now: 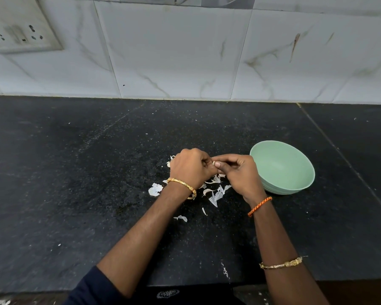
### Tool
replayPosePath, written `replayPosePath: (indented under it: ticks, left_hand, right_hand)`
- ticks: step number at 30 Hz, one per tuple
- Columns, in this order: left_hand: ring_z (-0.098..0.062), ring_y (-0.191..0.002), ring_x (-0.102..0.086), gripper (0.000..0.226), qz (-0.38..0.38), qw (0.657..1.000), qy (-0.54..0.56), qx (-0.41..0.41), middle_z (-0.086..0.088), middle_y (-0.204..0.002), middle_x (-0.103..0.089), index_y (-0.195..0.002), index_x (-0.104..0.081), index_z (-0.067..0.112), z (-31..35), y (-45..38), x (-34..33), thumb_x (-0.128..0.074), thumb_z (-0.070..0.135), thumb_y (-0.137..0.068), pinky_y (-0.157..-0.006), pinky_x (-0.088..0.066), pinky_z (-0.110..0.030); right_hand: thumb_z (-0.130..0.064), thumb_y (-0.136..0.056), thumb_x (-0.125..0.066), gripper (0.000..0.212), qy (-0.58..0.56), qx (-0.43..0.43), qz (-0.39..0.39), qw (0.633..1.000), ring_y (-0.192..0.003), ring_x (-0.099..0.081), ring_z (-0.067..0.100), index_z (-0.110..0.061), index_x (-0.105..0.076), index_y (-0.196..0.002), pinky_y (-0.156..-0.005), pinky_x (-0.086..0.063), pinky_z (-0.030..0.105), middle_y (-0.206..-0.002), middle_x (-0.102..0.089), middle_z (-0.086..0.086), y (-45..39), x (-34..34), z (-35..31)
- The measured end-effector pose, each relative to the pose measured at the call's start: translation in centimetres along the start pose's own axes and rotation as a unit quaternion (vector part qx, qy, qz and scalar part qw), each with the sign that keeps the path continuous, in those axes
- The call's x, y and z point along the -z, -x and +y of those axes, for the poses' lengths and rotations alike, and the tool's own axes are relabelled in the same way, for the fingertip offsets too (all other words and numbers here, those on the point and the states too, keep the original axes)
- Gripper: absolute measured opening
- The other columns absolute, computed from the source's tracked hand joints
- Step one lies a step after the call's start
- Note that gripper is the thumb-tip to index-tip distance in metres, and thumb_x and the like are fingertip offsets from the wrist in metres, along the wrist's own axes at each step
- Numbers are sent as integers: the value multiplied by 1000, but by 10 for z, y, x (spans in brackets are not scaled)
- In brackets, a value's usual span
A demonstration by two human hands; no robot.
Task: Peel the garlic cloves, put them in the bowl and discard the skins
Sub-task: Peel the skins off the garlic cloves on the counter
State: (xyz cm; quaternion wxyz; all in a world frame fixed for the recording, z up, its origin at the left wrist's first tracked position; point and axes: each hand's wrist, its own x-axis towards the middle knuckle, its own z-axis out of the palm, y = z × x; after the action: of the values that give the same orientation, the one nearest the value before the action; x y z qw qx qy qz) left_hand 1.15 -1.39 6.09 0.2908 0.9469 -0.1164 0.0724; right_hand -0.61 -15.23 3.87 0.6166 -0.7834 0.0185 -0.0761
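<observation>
black stone worktop (97, 172) below marble wall tiles. left hand (190, 167) and right hand (240, 175) meet, fingers (223, 160) of both pinching one garlic clove (213, 162) between the fingertips. loose skins (216, 192) lie beneath; green bowl (295, 186) just right.

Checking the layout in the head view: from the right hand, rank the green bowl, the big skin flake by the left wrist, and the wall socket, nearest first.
1. Green bowl, just right of the right hand.
2. Big skin flake, left, beyond the left wrist.
3. Wall socket, far upper left on the wall.
</observation>
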Motion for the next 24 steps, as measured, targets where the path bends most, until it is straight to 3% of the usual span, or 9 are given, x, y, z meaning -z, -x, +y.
replayPosePath:
  ticks: [4, 8, 11, 13, 15, 19, 24]
  left_hand:
    - [-8, -72, -61, 21, -12, 997, 72, 26, 7, -73, -69, -76, -73, 27, -5, -2, 1, -74, 48, -71, -59, -42, -23]
    - [-1, -51, -48, 7, -46, 973, 219, 55, 10, -59, -60, -69, -71, 24, -15, -7, -4, -73, 27, -75, -55, -41, -20]
    - [-1, -56, -48, 6, -75, 942, 321, 60, 1, -69, -60, -75, -69, 13, -20, -10, -3, -68, 14, -81, -60, -42, -18]
    - [4, -56, -50, 8, -108, 926, 357, 53, 2, -74, -60, -82, -62, 14, -21, -11, -3, -67, 9, -84, -59, -41, -12]
    - [1, -58, -53, 22, -130, 915, 379, 45, 3, -78, -62, -87, -51, 20, -23, -11, -5, -68, 7, -84, -60, -42, -14]
    - [-19, -63, -47, 38, -146, 910, 387, 34, 3, -81, -63, -89, -33, 25, -24, -10, -9, -65, 4, -86, -56, -38, -19]
    - [-15, -64, -47, 43, -145, 917, 370, 14, 2, -79, -58, -88, -27, 27, -26, -10, -14, -62, 3, -87, -56, -38, -20]
  right_hand:
    - [5, -85, -65, 24, -36, -1, 5, 999, -77, -72, 14, -18, -74, -84, -72, -57, 22, -82, -74, -2, 1, 2, -3]
    - [7, -85, -64, 21, -102, -16, 1, 995, -74, -72, 14, -13, -72, -87, -71, -57, 20, -83, -73, 3, 3, 3, -6]
    - [6, -85, -64, 21, -107, -20, 0, 994, -72, -71, 13, -13, -72, -89, -71, -57, 20, -84, -73, 5, 3, 4, -7]
    - [6, -85, -64, 20, -105, -21, -2, 994, -72, -71, 13, -12, -72, -89, -70, -57, 19, -83, -73, 3, 3, 5, -7]
    - [6, -85, -64, 18, -103, -21, -9, 994, -72, -71, 11, -10, -71, -89, -68, -56, 18, -82, -73, 2, 3, 4, -8]
    - [7, -85, -64, 16, -95, -26, -26, 995, -71, -71, 10, -7, -71, -90, -66, -55, 16, -79, -73, 1, 4, 5, -10]
    - [6, -85, -64, 16, -76, -34, -37, 996, -71, -71, 10, -8, -71, -88, -67, -55, 16, -80, -73, 2, 4, 5, -10]
